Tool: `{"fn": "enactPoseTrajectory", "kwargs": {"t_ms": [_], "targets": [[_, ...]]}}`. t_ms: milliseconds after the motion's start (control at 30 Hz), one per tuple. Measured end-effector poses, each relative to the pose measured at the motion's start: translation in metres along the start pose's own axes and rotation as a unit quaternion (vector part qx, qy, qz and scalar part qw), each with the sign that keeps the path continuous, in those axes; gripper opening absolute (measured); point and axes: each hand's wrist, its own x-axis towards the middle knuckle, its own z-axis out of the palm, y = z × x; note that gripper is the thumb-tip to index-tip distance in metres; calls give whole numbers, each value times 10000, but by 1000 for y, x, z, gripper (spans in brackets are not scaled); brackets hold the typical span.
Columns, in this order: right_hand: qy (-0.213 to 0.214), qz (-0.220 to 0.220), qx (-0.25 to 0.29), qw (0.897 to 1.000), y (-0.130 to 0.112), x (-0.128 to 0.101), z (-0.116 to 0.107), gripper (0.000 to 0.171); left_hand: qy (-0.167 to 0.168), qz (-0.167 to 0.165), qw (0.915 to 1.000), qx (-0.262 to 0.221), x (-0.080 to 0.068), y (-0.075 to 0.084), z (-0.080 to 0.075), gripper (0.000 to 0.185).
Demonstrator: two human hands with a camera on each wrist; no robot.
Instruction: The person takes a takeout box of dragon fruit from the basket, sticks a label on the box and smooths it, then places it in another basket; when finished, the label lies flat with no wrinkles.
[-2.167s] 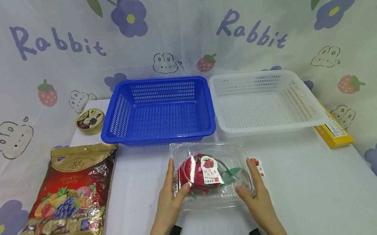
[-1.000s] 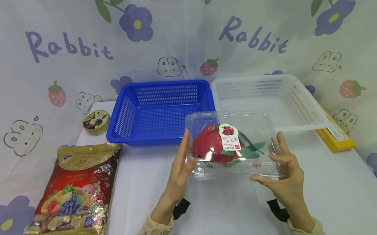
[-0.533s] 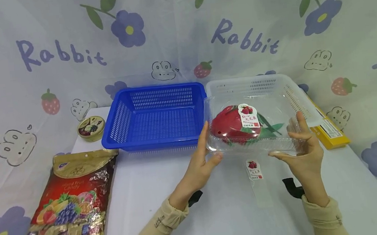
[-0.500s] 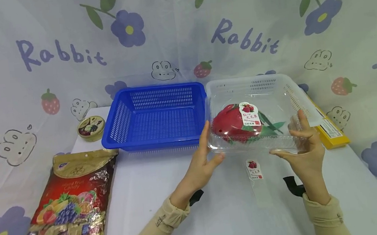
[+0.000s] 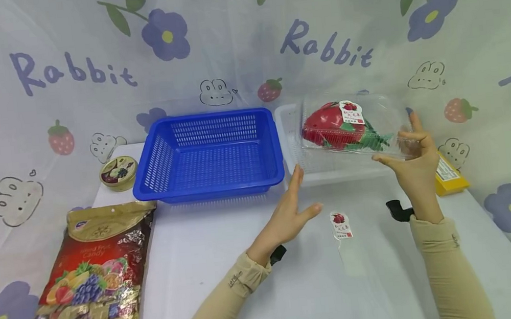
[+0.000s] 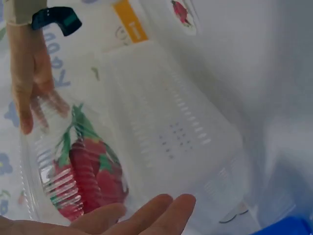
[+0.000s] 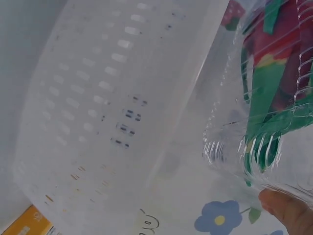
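A clear plastic clamshell box (image 5: 354, 128) with a red fruit and green leaves inside hangs above the white basket (image 5: 299, 163). My right hand (image 5: 414, 157) grips its right end, thumb under and fingers up the side. In the left wrist view the same box (image 6: 73, 171) shows from below over the white basket (image 6: 166, 132); the right wrist view shows the box (image 7: 274, 107) close up beside the basket wall (image 7: 102, 98). My left hand (image 5: 295, 209) hovers open over the table, holding nothing, a little below and left of the box.
A blue basket (image 5: 209, 156) stands left of the white one. A gold candy bag (image 5: 86, 273) lies at the left, a round tin (image 5: 118, 170) behind it. A loose fruit label (image 5: 341, 224) lies on the table. A yellow box (image 5: 448, 177) sits at the right edge.
The clamshell box rose from the table and travelled right and back over the white basket. My left hand let go of it; only the right hand carries it now.
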Motion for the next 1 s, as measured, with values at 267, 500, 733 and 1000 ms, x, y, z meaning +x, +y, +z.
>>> {"fn": "enactPoseTrajectory", "kwargs": {"t_ms": [267, 500, 733, 1000], "targets": [[-137, 498, -939, 9942, 21, 28, -4, 53, 48, -489, 9985, -247, 19, -5, 11, 86], [-389, 939, -1725, 9798, 33, 48, -7, 53, 62, -557, 9977, -388, 25, -8, 19, 85], [-784, 1157, -1884, 9721, 38, 74, -5, 52, 219, -616, 9968, -466, 29, -6, 19, 80], [-1060, 1268, -2010, 9656, 51, 81, -8, 51, 576, -627, 9946, -590, 30, -7, 24, 75]]}}
